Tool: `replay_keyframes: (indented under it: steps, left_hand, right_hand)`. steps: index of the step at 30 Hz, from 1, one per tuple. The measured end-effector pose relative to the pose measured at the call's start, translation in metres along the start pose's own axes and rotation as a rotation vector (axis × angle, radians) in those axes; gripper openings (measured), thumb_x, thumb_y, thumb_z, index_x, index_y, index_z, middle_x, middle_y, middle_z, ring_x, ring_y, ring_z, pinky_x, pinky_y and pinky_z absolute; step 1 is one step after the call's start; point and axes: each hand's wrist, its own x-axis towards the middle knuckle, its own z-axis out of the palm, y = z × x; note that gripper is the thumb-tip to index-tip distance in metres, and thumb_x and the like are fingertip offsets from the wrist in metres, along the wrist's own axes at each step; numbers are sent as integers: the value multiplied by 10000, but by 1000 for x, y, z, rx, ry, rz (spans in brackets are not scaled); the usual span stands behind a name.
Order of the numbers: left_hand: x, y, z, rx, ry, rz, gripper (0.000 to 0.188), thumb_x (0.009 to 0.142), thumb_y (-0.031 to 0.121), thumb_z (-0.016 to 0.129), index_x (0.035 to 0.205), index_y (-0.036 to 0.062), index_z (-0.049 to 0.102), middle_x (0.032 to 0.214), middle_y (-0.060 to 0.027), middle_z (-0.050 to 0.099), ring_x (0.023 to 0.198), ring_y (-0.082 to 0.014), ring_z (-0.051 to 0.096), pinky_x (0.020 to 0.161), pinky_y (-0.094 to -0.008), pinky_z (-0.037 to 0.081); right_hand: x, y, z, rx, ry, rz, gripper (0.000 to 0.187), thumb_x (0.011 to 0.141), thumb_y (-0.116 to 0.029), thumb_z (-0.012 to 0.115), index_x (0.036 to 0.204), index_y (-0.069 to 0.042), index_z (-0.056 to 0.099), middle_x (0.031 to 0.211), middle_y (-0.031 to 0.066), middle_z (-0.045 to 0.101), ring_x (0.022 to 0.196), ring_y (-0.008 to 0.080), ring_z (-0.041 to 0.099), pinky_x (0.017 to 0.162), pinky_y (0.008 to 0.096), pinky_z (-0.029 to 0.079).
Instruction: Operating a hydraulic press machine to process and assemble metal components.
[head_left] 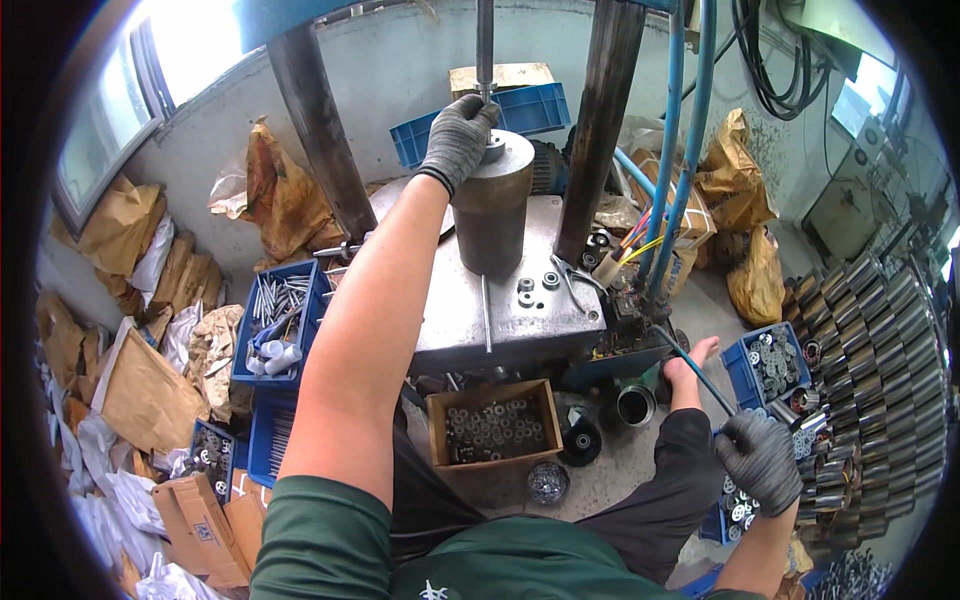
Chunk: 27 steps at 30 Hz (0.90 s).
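Observation:
My left hand point(460, 138), in a grey knitted glove, is closed at the top of a thick metal cylinder point(492, 225). Its fingers pinch a thin upright metal rod point(489, 92) just below the press ram point(485, 45). A small metal ring point(495, 150) sits on the cylinder's top, partly hidden by the hand. Low on the right, my gloved right hand point(762, 462) is wrapped round the end of a long lever point(700, 375). On the press bed point(440, 325) lie a loose metal rod point(487, 312), several small bearings point(527, 292) and pliers point(572, 283).
A steel column point(322, 130) and another column point(600, 130) flank the cylinder. A cardboard box of small rings point(495, 385) stands below the bed. Blue bins point(243, 345) hold rods at left; another blue bin point(735, 365) holds discs at right, beside stacked metal tubes point(880, 380).

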Motion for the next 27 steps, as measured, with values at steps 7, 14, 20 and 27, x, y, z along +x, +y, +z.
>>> replay_keyframes:
  steps: [7,14,20,27]
  left_hand:
    - [-2,3,-2,-68,-56,-12,268,1023,282,654,1118,42,724,888,-71,735,804,-146,659,785,-313,533]
    - [-2,0,1,-88,-19,-7,264,1014,271,666,1105,31,729,915,-90,756,824,-157,682,798,-314,538]
    - [-3,-1,0,13,37,30,280,989,257,709,1119,11,736,918,-99,763,821,-168,701,793,-311,557]
    - [-7,6,-1,58,38,10,272,980,232,736,1119,-2,741,888,-62,754,806,-123,693,764,-277,562]
  right_hand:
    - [125,0,-50,-298,771,-357,273,887,-92,695,1152,-30,671,1020,192,702,938,400,656,846,460,516]
    - [188,4,-72,-265,798,-333,373,898,-88,678,1266,-38,638,1110,214,703,1032,412,664,923,472,526]
    - [82,19,-45,-234,111,-135,444,828,-117,737,1264,-84,661,1048,208,708,914,406,694,805,471,569]
    - [-17,13,25,-148,-289,-90,151,802,-171,709,901,-58,698,816,164,674,771,388,685,720,478,565]
